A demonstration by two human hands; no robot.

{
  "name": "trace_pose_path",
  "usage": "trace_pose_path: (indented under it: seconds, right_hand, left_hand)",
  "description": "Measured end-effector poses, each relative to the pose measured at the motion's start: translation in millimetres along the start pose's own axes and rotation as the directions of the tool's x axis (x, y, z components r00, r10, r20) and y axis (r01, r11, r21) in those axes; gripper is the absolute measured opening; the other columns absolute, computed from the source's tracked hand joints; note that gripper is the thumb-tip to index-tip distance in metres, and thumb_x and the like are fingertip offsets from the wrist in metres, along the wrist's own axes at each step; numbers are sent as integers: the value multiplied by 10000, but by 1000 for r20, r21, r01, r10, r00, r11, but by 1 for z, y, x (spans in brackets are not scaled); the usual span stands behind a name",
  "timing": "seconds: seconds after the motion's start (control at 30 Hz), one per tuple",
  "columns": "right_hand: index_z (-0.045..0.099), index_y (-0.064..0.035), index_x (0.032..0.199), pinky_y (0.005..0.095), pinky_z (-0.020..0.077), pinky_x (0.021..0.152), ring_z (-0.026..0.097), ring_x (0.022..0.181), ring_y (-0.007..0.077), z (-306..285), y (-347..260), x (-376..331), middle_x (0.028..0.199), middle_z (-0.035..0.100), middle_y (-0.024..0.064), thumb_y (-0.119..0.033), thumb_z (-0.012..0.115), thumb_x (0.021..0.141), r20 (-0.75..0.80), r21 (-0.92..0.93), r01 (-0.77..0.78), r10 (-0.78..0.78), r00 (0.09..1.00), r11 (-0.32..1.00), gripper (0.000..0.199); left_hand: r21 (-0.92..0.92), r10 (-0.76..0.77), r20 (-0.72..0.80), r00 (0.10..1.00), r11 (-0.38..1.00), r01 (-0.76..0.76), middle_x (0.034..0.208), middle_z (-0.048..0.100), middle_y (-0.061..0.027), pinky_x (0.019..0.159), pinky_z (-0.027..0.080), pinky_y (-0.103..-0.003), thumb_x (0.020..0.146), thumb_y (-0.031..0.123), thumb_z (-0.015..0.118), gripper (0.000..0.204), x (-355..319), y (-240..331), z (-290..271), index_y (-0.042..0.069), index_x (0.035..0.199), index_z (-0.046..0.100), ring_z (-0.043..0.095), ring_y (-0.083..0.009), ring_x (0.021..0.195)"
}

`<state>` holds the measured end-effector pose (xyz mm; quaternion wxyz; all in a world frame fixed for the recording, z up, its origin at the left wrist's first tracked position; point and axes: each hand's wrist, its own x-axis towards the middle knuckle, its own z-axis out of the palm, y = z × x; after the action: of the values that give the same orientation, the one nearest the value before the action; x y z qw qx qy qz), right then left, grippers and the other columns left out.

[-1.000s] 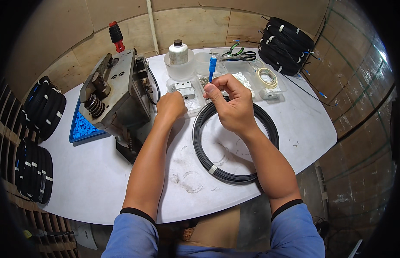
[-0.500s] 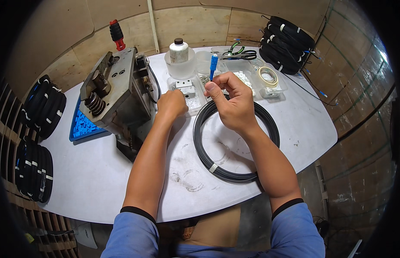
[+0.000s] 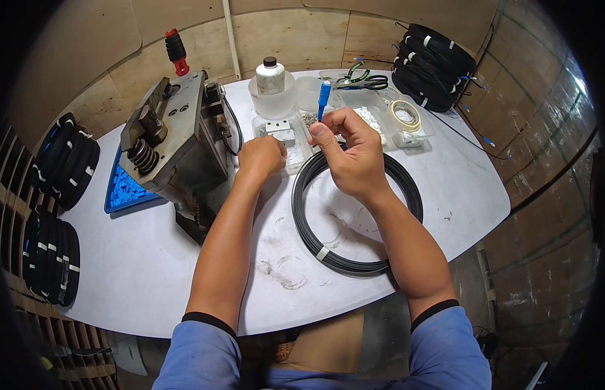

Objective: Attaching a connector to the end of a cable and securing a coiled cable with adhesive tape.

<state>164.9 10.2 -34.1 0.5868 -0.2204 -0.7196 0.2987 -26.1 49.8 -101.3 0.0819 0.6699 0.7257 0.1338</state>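
- Left of the black cable coil (image 3: 354,214), the grey metal press (image 3: 172,143) stands on the white tabletop (image 3: 120,260), a blue tray (image 3: 123,188) at its far side
- Your left hand (image 3: 260,156) rests curled just left of the coil's far rim, by a clear parts box (image 3: 283,133); whether its grip holds anything cannot be told
- Your right hand (image 3: 354,149) hovers above the coil's far rim, its grip pinched on a blue connector (image 3: 323,97) standing upright
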Motion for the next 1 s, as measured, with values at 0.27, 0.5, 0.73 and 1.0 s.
trace_pose_path:
  seconds: [0.27,0.5,0.73,1.0]
  right_hand:
    - [621,7,890,279,535,723,687,755,125,0,1,0,784,705,82,-112,696,940,2,0,5,-5,1000,1000,149]
    - [622,8,897,273,536,712,687,747,120,-2,0,1,777,704,81,-94,687,938,0,11,7,-7,1000,1000,127]
    - [704,14,913,246,518,676,632,695,81,-5,-7,-1,742,698,49,-108,738,900,8,-18,9,-9,1000,1000,128]
    - [730,1,914,240,507,647,601,664,70,1,-9,-3,710,688,36,-123,758,886,8,-13,-4,4,1000,1000,131]
  left_hand:
    - [-3,-4,29,1000,1000,4,952,746,-142,857,560,-435,783,182,676,160,2,0,-1,219,886,792,708,-344,951]
    - [-180,17,-43,999,983,-25,853,738,-145,790,559,-375,772,204,722,185,7,-9,-9,76,902,743,720,-280,821]
    - [-937,218,-245,945,198,-289,882,724,-50,770,523,-266,886,39,686,105,-10,11,-65,-25,959,725,658,-128,809]
    - [-913,247,-343,906,-314,-260,929,680,-62,793,522,-296,899,22,671,144,-25,26,-87,0,1040,692,623,-149,839]
